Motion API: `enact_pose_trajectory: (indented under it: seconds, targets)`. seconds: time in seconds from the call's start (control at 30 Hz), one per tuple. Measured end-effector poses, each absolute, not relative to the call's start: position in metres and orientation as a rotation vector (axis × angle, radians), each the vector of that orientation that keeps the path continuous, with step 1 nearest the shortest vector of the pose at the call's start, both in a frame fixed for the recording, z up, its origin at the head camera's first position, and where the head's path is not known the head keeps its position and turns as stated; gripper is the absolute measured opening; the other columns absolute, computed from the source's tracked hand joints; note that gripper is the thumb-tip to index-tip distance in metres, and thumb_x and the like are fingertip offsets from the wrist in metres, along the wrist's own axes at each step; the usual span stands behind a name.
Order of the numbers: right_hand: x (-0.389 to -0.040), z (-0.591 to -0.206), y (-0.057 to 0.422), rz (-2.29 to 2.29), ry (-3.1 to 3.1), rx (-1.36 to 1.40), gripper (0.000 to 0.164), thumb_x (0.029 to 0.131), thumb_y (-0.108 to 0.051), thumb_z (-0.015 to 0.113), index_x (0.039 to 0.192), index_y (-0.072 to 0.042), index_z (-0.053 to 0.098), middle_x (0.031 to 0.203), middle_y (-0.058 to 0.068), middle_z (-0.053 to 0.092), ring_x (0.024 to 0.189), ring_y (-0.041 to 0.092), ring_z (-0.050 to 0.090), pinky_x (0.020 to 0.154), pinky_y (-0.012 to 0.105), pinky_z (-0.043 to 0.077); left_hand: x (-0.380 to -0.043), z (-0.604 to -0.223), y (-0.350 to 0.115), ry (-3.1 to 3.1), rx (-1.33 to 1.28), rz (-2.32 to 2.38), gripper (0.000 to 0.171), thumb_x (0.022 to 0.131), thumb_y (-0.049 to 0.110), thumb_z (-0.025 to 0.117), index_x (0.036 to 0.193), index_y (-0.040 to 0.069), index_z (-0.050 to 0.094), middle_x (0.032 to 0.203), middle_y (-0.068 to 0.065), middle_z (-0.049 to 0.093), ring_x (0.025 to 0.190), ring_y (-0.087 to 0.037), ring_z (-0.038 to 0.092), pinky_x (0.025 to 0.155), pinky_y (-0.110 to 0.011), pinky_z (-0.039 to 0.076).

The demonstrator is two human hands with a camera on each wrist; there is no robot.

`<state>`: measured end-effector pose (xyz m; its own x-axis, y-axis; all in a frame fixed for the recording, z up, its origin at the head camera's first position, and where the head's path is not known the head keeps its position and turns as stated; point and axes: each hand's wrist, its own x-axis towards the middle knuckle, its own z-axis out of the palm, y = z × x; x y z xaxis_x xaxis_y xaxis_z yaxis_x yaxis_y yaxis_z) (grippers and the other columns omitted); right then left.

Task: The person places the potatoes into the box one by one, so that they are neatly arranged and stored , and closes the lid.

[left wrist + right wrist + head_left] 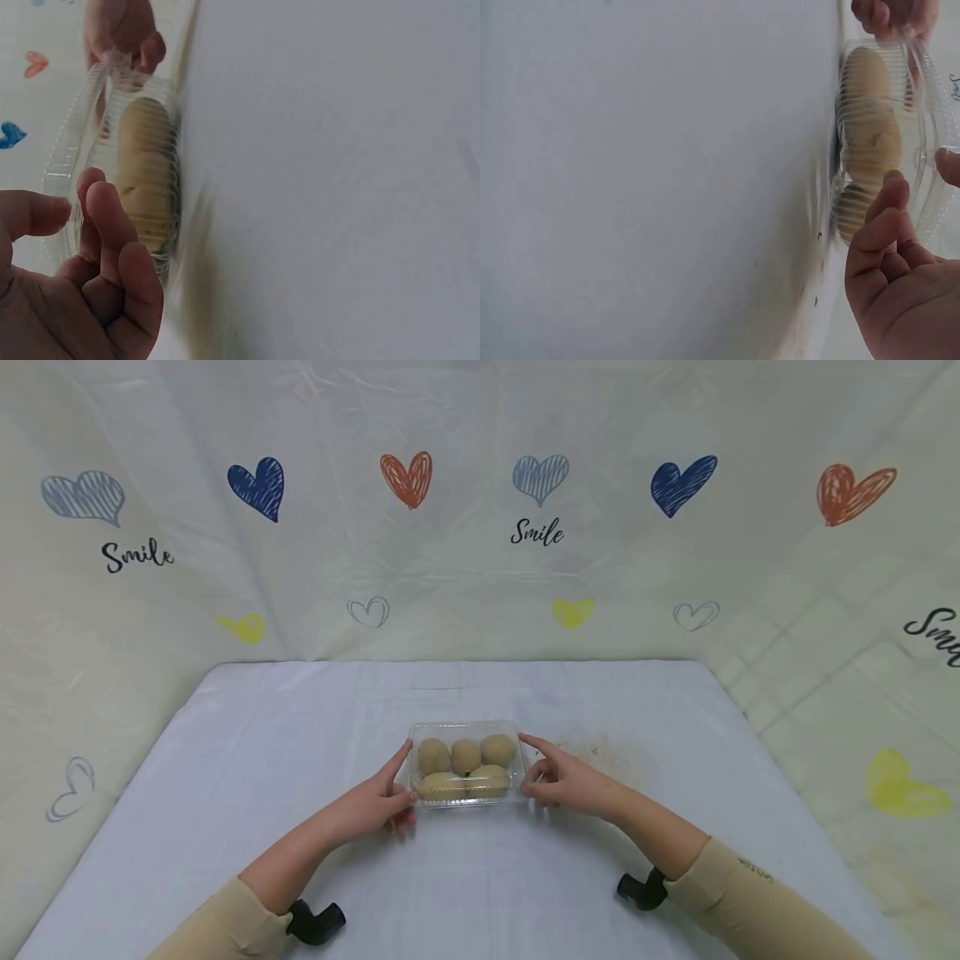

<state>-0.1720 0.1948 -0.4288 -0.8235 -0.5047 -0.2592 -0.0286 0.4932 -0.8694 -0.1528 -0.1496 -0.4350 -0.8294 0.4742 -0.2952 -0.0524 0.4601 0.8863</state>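
Note:
A clear plastic clamshell box [468, 802] sits on the white-covered table, its ribbed lower wall facing me. Inside are several tan, rounded potatoes [465, 756], seen through the plastic. My left hand [382, 802] holds the box's left end, thumb by the front corner and index finger stretched along to the back one. At the right end my right hand [570, 781] has the same hold. In the left wrist view, the lid [56, 176] rises above the potatoes, with the left thumb at the rim; the lower fingers are curled. The exact finger contact is partly hidden.
Brown specks of dirt [596, 752] lie on the tablecloth [300, 718] just right of the box. A pale backdrop [465, 560] printed with hearts and words stands behind the table. A black wrist mount [315, 922] sticks out by each sleeve.

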Motion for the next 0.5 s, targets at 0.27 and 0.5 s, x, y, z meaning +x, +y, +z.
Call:
enact_pose_trajectory:
  seconds: [0.27,0.5]
  targets:
    - [-0.1681,-0.4310,0.1923,-1.441,2.132,-0.364,0.084,0.095,-0.015,0.066,0.160,-0.018,0.013,0.092,0.009,0.063,0.070,0.020,0.050,0.061,0.031,0.046,-0.1505,-0.4353,-0.1454,2.138,0.283,1.454,0.083,0.102,0.012,0.053,0.161,0.024,-0.004,0.076,-0.011,0.068,0.064,-0.020,0.060,0.062,-0.035,0.049]
    - [-0.1673,-0.4307,0.1914,-1.434,2.143,-0.357,0.084,0.095,-0.014,0.067,0.160,-0.020,0.013,0.091,0.010,0.062,0.066,0.018,0.047,0.059,0.030,0.043,-0.1505,-0.4354,-0.1439,2.143,0.277,1.464,0.082,0.101,0.009,0.052,0.160,0.024,-0.004,0.074,-0.010,0.068,0.062,-0.018,0.058,0.062,-0.034,0.048]
